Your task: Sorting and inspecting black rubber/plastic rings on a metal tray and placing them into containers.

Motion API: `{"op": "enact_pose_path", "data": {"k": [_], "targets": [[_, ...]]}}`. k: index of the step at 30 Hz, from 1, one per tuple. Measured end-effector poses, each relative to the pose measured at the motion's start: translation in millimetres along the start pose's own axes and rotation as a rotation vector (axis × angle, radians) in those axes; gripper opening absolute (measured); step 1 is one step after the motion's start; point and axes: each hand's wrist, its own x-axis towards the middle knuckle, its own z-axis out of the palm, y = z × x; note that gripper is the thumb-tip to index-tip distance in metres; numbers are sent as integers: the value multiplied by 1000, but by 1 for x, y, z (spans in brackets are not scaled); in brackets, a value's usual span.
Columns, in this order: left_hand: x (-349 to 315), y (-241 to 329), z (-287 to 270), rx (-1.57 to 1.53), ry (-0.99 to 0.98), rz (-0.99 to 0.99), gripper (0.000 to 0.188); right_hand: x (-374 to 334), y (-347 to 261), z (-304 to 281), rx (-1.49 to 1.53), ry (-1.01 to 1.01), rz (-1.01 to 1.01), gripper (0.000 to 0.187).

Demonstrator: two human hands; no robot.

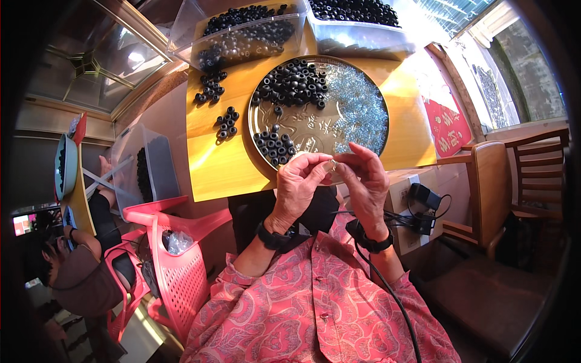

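Note:
My left hand [301,184] and my right hand [367,184] meet over the near rim of a round metal tray [315,130]. Thumbs and fingers of both are pinched around a small pale piece [333,164], too small to make out. On the tray, black ring-shaped parts [293,83] form a big pile at the far left. A smaller cluster of black rings [274,145] lies at the near left. Many tiny clear bluish pieces [361,112] cover the right side.
The tray rests on a yellow table [209,163]. Two loose groups of black rings [226,124] lie left of it. Clear bins [242,45] of black parts stand behind. A pink chair [178,266] and another person [85,272] are at left; a wooden chair [489,193] at right.

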Motion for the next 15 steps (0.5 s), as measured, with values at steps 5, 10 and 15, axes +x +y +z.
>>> {"op": "enact_pose_path", "data": {"k": [5,10,15], "targets": [[-2,2,-2,-75,-3,-42,17,2,3,-9,-263,-63,-100,17],[-2,2,0,-78,-25,-14,18,-1,-7,-2,-42,-98,31,9],[-3,3,-2,-208,-39,-102,22,-3,-9,-3,116,-92,152,10]]}}
